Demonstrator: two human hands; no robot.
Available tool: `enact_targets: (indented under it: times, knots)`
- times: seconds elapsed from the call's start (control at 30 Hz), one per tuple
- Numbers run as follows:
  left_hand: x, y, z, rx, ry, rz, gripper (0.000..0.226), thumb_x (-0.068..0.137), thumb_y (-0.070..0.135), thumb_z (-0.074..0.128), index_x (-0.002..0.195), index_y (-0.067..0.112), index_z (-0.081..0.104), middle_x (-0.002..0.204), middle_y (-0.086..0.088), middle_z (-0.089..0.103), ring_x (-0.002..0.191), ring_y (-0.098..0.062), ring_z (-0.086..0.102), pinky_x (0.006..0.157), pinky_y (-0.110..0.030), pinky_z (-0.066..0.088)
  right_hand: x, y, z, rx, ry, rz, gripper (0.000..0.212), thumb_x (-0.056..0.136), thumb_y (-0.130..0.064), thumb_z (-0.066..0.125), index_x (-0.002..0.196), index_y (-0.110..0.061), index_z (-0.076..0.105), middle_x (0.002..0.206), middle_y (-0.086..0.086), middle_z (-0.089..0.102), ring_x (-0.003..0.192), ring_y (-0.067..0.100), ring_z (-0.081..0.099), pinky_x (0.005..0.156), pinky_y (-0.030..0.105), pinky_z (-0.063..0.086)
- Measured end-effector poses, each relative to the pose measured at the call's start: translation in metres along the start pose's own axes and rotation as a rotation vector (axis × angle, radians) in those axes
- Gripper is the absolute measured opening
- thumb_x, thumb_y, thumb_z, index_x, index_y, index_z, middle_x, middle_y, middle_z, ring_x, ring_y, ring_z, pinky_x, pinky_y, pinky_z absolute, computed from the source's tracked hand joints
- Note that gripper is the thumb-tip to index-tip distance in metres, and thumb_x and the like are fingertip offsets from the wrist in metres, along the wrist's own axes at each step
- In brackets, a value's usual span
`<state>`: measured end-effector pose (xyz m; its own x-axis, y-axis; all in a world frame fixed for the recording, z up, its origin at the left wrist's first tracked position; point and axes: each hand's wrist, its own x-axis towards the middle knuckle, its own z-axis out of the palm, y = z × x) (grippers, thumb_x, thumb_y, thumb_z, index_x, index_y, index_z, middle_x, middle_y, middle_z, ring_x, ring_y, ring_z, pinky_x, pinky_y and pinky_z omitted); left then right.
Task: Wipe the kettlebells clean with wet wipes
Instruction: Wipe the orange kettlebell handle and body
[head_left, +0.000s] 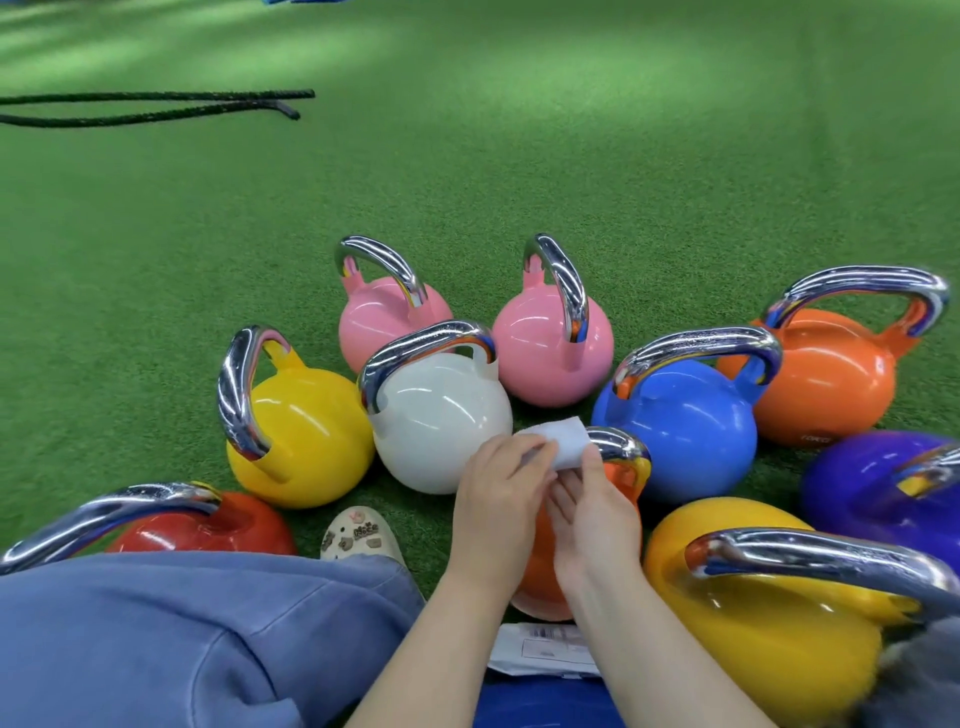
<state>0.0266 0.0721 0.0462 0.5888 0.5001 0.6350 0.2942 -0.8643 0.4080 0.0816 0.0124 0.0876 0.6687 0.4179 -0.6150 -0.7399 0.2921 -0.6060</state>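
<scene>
Several coloured kettlebells with chrome handles stand close together on green turf. Both hands hold a white wet wipe (556, 442) over the nearest orange kettlebell (540, 587), whose handle (621, 448) shows just right of the wipe. My left hand (498, 493) pinches the wipe's left edge. My right hand (595, 506) grips its right side with the thumb on top. Around them stand a white kettlebell (441, 421), a blue one (685, 431), two pink ones (382, 319) (550, 343), a yellow one (301, 436) and a red one (208, 525).
A far orange kettlebell (831, 379), a purple one (878, 488) and a near yellow one (753, 613) stand at the right. The wipes packet (545, 649) lies under my forearms. My blue-trousered knee (182, 639) and a shoe (358, 535) are at the lower left. Black ropes (156, 106) lie far left.
</scene>
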Motion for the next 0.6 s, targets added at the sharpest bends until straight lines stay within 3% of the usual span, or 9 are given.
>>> enact_targets:
  times: [0.23,0.37,0.43,0.5,0.6]
  knots:
    - [-0.011,-0.01,-0.001,0.004,0.085,-0.113,0.027,0.08,0.02,0.056,0.096,0.007,0.074,0.095,-0.006,0.072,0.092,-0.01,0.053,0.081,-0.02,0.046,0.002,0.031,0.001,-0.256,-0.001,-0.166,0.021,0.091,-0.022,0.059,0.079,-0.011,0.073,0.08,0.008,0.074,0.083,0.021,0.069,0.079,0.033,0.054]
    - [-0.026,-0.015,-0.008,-0.117,0.078,-0.425,0.029,0.079,0.022,0.061,0.099,0.005,0.072,0.099,-0.004,0.071,0.099,-0.003,0.053,0.09,-0.003,0.036,-0.001,0.04,0.0,-0.479,-0.094,-0.262,0.022,0.084,-0.017,0.067,0.063,-0.016,0.069,0.061,-0.003,0.067,0.061,0.004,0.059,0.06,0.012,0.048]
    - [-0.036,-0.019,-0.011,-0.144,-0.008,-0.623,0.018,0.083,0.01,0.064,0.098,0.008,0.073,0.094,0.0,0.071,0.086,-0.002,0.056,0.078,-0.001,0.04,0.002,0.041,-0.002,-0.671,-0.158,-0.265,0.018,0.081,-0.016,0.07,0.063,-0.014,0.069,0.06,-0.005,0.065,0.06,0.003,0.055,0.057,0.009,0.043]
    - [-0.044,-0.021,-0.01,-0.148,-0.155,-0.794,0.014,0.088,0.009,0.059,0.089,0.012,0.072,0.082,-0.002,0.07,0.071,-0.007,0.056,0.063,-0.013,0.041,0.009,0.042,-0.005,-0.874,-0.188,-0.216,0.011,0.081,-0.016,0.07,0.075,-0.007,0.073,0.069,0.003,0.07,0.068,0.012,0.06,0.064,0.02,0.045]
    - [-0.047,-0.02,-0.006,-0.151,-0.167,-0.878,0.016,0.09,0.009,0.055,0.088,0.012,0.07,0.079,-0.001,0.066,0.075,-0.014,0.057,0.063,-0.018,0.039,0.018,0.04,-0.008,-0.98,-0.196,-0.182,0.013,0.08,-0.016,0.07,0.08,-0.003,0.073,0.081,0.014,0.072,0.086,0.03,0.065,0.076,0.035,0.05]
